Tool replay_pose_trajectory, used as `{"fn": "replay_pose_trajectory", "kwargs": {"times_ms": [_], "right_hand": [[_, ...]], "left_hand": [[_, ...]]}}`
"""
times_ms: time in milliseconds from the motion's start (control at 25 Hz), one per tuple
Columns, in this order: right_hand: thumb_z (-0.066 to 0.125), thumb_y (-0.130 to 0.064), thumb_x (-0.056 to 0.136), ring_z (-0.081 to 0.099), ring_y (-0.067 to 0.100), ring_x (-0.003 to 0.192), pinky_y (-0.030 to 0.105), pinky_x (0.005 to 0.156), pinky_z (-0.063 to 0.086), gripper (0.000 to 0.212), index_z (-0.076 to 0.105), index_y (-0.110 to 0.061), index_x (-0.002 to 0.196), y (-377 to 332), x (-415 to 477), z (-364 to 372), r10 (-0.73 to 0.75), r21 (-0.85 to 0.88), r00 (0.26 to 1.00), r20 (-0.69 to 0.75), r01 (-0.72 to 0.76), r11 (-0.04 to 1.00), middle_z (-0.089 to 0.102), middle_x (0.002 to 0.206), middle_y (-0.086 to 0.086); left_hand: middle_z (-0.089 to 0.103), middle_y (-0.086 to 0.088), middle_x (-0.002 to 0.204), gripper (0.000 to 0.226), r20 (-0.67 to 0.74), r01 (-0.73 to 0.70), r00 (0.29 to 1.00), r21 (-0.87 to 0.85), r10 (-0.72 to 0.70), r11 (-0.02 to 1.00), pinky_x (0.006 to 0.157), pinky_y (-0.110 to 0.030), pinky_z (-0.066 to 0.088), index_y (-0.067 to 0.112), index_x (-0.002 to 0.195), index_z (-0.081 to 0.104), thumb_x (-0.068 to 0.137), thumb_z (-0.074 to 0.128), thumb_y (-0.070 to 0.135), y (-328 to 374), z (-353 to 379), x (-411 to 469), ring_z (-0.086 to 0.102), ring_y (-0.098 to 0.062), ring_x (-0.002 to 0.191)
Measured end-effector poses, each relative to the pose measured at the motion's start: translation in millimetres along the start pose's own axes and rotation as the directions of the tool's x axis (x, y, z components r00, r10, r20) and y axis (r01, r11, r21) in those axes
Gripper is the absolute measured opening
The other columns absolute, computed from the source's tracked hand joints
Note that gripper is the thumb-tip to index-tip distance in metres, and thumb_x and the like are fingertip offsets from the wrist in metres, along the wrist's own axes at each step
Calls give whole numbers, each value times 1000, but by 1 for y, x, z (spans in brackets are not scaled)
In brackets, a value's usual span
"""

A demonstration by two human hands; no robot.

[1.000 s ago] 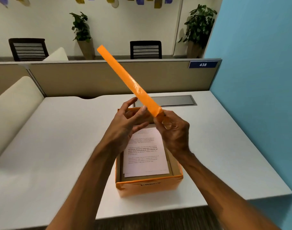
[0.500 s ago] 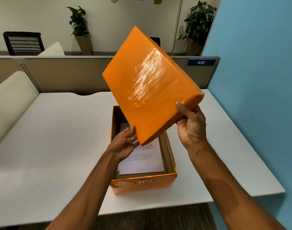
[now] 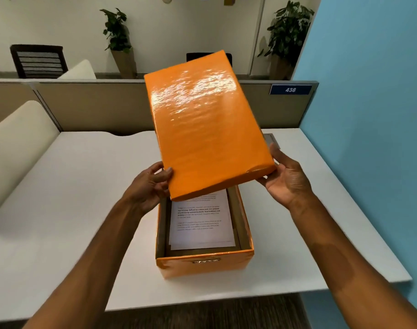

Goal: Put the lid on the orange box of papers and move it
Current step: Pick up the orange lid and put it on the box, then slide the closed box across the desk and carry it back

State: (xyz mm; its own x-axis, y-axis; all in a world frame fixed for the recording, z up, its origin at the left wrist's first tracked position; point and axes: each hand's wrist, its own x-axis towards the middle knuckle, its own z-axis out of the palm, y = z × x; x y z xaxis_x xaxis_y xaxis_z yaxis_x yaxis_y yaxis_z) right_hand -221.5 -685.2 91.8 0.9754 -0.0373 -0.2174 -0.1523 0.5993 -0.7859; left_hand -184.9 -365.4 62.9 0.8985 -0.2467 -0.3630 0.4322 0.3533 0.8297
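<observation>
Nearest you, the orange box (image 3: 203, 263) sits open near the front edge of the white surface (image 3: 67, 198), its printed papers (image 3: 200, 224) lying flat inside and partly shaded by what you hold above. Your left hand (image 3: 148, 186) has its grip on the near left corner of the orange lid (image 3: 207, 124), thumb on top and fingers under the rim. Your right hand (image 3: 288, 179) supports the near right corner with a wide, open-palmed grip, fingers under the edge, more cradling than pinching. The lid hangs over the box, glossy top up, its far end raised toward the partition (image 3: 84, 105) and turned slightly off the box's long axis.

The step in hand looks like lidding, not yet done. Next you will likely need to level the lid, square its corners with the box walls, and lower it evenly so the rim slips outside all four sides before you shift the box.
</observation>
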Motion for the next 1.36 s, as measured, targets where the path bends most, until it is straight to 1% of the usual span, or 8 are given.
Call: {"fn": "replay_pose_trajectory", "kwargs": {"times_ms": [200,320,440,560,800,1000,1120,1360], "right_hand": [[67,-31,89,66,32,110,44,83,58,39,60,-20,126,7,14,-26,-15,-491,996,-93,-33,870,67,125,9],[73,-36,79,68,29,102,34,67,60,54,57,-23,129,20,9,-33,56,-568,994,-96,-101,817,65,125,7],[77,-42,71,70,29,100,36,69,60,63,57,-26,129,37,1,-40,95,-635,991,-89,-130,762,68,119,4],[80,-42,72,71,29,98,43,77,60,62,59,-25,128,53,-9,-47,105,-678,987,-119,-158,718,70,114,4],[80,-36,70,71,25,94,30,58,60,55,63,-20,121,78,-28,-62,146,-688,976,-162,-218,693,70,110,4],[75,-24,84,69,27,97,36,66,59,46,61,-17,127,91,-30,-69,148,-670,969,-198,-244,701,69,114,7],[74,-23,86,68,23,95,36,64,57,39,62,-20,122,95,-31,-70,153,-658,965,-213,-257,708,69,113,5],[67,-21,92,66,23,95,39,67,53,44,56,-16,135,105,-32,-72,154,-673,962,-227,-269,689,66,112,4]], "left_hand": [[55,-9,135,56,-51,28,999,187,-19,982,79,-46,56,18,143,41,91,61,18,4,-13,-6,58,-32,115],[57,-7,130,46,-66,73,996,251,-58,965,74,-44,57,21,133,46,90,62,20,-5,-20,-13,61,-31,110],[58,-7,127,45,-96,118,991,300,-93,947,75,-44,57,21,133,48,90,63,18,-16,-32,-21,60,-31,110],[63,-6,124,43,-105,126,990,378,-93,917,77,-42,58,20,131,53,89,64,17,-26,-45,-31,63,-29,110],[73,1,109,20,-94,78,995,546,-32,834,82,-36,53,24,108,67,89,65,18,-53,-56,-48,67,-22,104],[63,1,117,42,-100,86,994,586,-33,806,85,-40,52,18,136,52,94,58,20,-73,-57,-48,61,-21,106],[61,-1,118,42,-114,111,992,581,-54,806,75,-33,52,17,138,49,96,55,19,-81,-55,-46,60,-22,106],[59,-4,133,47,-100,154,988,519,-119,841,84,-38,51,26,145,41,99,50,28,-95,-56,-52,61,-24,113]]}}
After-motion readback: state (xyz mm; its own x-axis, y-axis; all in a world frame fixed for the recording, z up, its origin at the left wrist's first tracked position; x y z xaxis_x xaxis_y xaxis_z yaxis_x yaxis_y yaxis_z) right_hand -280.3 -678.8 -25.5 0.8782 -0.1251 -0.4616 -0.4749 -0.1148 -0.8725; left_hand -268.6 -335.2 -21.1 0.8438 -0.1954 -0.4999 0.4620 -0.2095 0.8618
